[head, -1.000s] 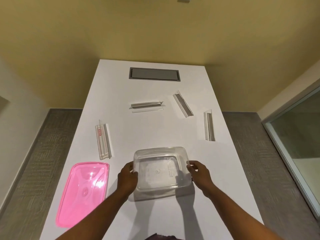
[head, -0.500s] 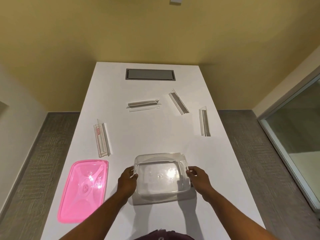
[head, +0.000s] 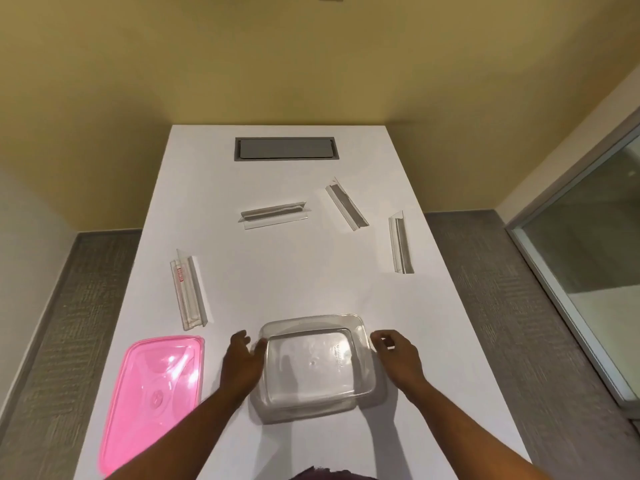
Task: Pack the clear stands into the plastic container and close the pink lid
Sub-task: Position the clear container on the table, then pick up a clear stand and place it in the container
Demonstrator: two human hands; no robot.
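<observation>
Flanking the empty plastic container (head: pixel 313 365) on the white table (head: pixel 294 285), the left hand (head: pixel 240 363) and right hand (head: pixel 398 355) hovered open-fingered, gripping nothing.

Viewpoint: the scene is seen from a single head-worn wide-angle camera, above the near end of the desk (head: pixel 311 278).
Direction: forward and down, along the desk toward the yellow wall (head: pixel 277 64).
Nearness: forearms enter from the bottom edge; the far desk end is seen smaller.
Overlap: none, one view only.
</observation>
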